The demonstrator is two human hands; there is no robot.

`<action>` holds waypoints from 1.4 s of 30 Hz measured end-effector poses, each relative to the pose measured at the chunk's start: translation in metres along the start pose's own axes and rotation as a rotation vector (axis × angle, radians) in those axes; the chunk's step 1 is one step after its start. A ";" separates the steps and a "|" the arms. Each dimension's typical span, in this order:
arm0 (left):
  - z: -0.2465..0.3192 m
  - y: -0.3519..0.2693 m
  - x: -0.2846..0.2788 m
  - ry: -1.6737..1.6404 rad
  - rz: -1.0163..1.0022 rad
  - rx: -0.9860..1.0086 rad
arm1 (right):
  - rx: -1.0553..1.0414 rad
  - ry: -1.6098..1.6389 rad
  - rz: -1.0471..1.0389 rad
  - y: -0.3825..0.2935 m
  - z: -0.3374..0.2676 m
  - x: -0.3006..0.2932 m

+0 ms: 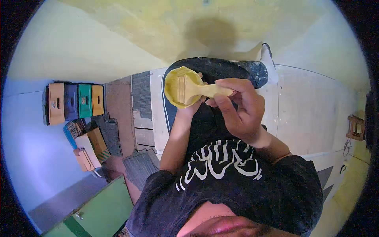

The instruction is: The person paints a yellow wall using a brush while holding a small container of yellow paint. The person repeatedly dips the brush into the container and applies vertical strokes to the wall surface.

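Note:
My left hand (189,110) holds a small yellow paint cup (170,99) from beneath and behind, some of its fingers showing past the right rim. A flat paintbrush (192,89) lies across the cup's mouth, bristle end inside and pointing left. My right hand (244,111) grips the brush by its pale handle between thumb and fingers. The bristles look coated in the same yellow, and the paint level in the cup is hard to make out. Both hands are above my dark trousers (207,63), close to the yellow wall (142,29).
A drawer unit (56,103) with coloured fronts stands at left, cardboard boxes (91,145) beside it. Dark carpet tiles (142,166) lie on the floor. A green door (100,204) is at lower left. At right are pale floor panels (308,109) and a wooden stool (356,127).

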State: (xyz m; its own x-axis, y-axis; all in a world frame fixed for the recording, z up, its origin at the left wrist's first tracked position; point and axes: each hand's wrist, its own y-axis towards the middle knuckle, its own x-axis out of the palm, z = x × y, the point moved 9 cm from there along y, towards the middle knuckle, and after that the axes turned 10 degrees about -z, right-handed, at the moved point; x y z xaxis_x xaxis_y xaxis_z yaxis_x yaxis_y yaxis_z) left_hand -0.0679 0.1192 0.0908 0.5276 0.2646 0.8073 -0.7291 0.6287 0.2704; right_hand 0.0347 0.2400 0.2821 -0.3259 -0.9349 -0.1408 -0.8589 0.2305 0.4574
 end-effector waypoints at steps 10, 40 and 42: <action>-0.011 -0.018 -0.072 0.398 0.231 -0.082 | -0.005 -0.066 -0.159 0.005 -0.009 0.003; -0.009 -0.010 -0.026 0.164 0.111 -0.086 | -0.067 -0.047 -0.166 0.009 -0.008 0.001; -0.010 -0.014 -0.029 0.373 0.217 -0.157 | -0.083 -0.023 -0.073 0.008 -0.003 -0.005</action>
State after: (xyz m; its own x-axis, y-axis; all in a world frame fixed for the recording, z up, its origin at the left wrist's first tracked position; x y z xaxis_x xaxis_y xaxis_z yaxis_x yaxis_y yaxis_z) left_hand -0.0683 0.1098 0.0577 0.5121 0.6296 0.5843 -0.7803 0.6254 0.0101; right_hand 0.0306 0.2456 0.2887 -0.2738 -0.9416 -0.1961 -0.8454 0.1384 0.5160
